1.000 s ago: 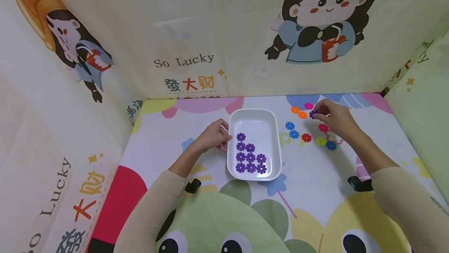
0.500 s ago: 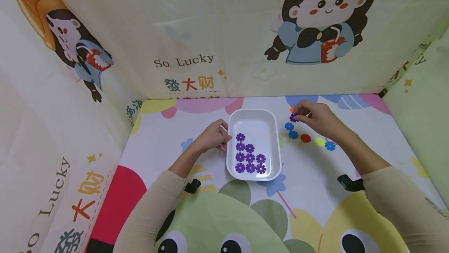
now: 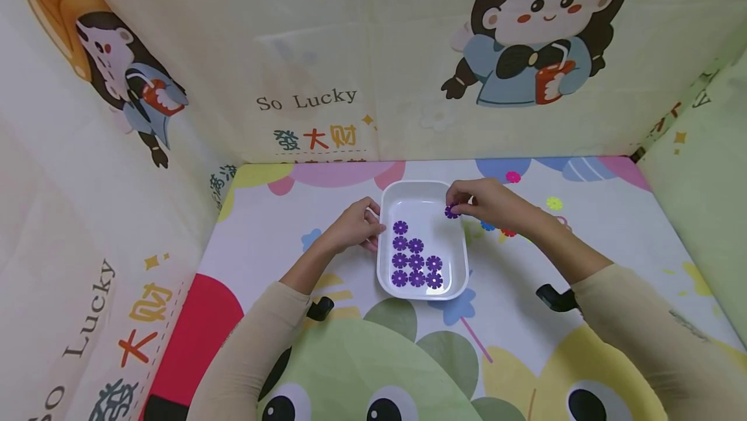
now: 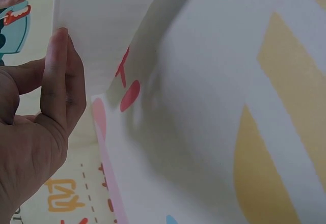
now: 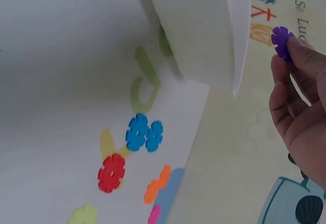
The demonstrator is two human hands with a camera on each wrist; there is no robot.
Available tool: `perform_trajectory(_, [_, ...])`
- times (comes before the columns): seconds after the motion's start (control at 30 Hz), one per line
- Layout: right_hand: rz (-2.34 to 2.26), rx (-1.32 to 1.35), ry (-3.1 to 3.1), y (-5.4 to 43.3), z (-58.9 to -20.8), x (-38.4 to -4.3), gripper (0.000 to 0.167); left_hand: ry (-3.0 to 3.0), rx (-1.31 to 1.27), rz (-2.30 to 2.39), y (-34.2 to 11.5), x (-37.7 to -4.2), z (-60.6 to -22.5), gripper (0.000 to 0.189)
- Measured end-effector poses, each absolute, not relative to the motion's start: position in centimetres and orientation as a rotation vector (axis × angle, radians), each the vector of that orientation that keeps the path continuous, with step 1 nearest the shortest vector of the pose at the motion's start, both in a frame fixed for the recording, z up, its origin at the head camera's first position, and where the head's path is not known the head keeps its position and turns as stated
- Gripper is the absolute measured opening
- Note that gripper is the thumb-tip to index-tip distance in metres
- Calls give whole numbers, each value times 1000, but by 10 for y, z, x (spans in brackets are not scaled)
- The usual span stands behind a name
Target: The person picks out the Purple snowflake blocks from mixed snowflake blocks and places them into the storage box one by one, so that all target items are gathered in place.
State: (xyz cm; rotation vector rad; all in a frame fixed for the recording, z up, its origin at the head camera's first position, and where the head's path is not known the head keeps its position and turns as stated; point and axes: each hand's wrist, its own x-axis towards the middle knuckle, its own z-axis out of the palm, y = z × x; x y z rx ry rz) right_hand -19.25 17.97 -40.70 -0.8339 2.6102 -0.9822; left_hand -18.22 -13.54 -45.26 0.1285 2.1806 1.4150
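Note:
Between thumb and fingertips my right hand [image 3: 487,202] pinches a purple flower-shaped plastic disc [image 5: 280,40], notched around its edge, over the right rim of a white tray [image 3: 428,204]. My left hand [image 3: 354,225] holds the tray's left rim; in the left wrist view its fingers [image 4: 56,76] lie against the tray's outer wall. Several matching purple discs [image 3: 417,262] lie inside, in columns of differing length toward the near left part of the tray.
Right of the tray lie loose discs: blue ones [image 5: 136,132], a red one [image 5: 111,173], orange ones [image 5: 157,185], a pink one [image 3: 513,177] and a yellow-green one [image 3: 554,203]. Printed cloth walls [image 3: 397,84] stand at the back and sides of the patterned table [image 3: 327,187].
My right hand has moved left with the purple disc, from among the loose discs to the tray's right rim. My left hand and the tray have stayed in place.

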Motion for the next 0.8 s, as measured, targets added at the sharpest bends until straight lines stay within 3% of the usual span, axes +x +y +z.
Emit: perform_trajectory(0.8, [-651,-968,2312,127,-434,-206,2,2175,116,1411,-136,-183,-452,32])
